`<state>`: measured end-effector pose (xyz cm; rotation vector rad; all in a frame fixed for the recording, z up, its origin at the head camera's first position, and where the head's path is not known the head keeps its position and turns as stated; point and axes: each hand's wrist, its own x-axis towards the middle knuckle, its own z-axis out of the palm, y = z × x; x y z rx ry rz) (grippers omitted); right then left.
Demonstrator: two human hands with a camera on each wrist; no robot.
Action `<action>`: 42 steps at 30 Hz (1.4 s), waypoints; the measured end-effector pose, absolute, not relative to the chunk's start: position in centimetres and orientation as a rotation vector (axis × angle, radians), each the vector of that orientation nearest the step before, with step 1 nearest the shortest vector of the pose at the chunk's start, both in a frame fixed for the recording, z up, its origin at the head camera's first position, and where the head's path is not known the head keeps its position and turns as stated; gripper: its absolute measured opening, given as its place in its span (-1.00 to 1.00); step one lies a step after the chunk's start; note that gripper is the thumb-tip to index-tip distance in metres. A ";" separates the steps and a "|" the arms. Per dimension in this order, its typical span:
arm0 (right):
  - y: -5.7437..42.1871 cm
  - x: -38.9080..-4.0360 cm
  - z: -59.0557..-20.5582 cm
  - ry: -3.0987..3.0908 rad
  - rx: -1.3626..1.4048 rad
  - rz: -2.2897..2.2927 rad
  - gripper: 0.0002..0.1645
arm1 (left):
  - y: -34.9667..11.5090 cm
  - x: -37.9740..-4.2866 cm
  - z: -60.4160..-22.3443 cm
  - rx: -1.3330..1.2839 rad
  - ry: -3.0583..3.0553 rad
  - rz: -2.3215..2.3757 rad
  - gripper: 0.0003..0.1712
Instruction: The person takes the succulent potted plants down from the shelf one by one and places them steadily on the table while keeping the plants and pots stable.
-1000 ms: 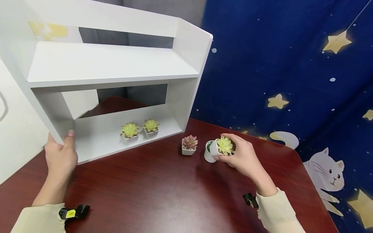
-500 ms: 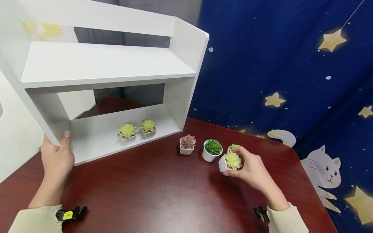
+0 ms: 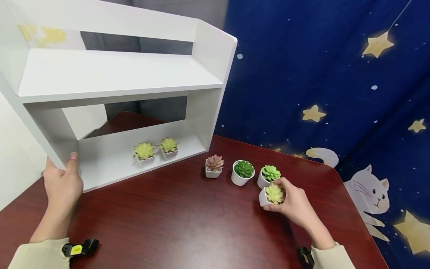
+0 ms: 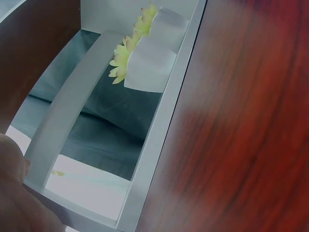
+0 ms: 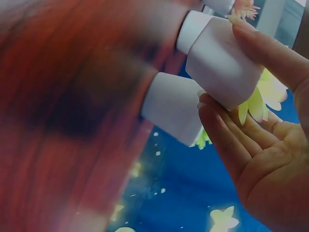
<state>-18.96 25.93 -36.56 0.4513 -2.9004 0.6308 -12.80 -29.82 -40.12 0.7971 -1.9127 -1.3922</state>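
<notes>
My right hand (image 3: pixel 295 201) pinches a small white square pot with a yellow-green succulent (image 3: pixel 274 193) between thumb and fingers. In the right wrist view this pot (image 5: pixel 224 63) is tilted and held off the table. Just behind it stands a white pot with a bright green succulent (image 3: pixel 270 173). To its left are a dark green succulent in a round white pot (image 3: pixel 239 178) and a pinkish succulent in a square pot (image 3: pixel 214 166). My left hand (image 3: pixel 64 183) grips the lower front edge of the left side panel of a white shelf (image 3: pixel 114 74).
Two yellow-green potted succulents (image 3: pixel 144 153) sit on the lower board, toward its right half; the left wrist view shows their white pots (image 4: pixel 150 65). The dark red table (image 3: pixel 174 224) extends in front. A blue starry curtain (image 3: pixel 285 74) hangs behind the table's right side.
My right hand has moved right and toward me with the held succulent, uncovering the dark green and then the bright green plants. My left hand keeps its grip; the head view has shifted slightly.
</notes>
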 end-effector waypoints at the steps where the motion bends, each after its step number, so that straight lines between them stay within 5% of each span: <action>1: 26.1 -19.0 -36.7 -2.904 0.445 0.625 -0.15 | -29.8 -12.8 -40.1 0.793 -1.913 -1.392 -0.42; 42: 27.0 -20.0 -38.8 -3.018 0.382 0.693 -0.12 | -29.8 -12.8 -40.2 0.749 -1.934 -1.369 -0.43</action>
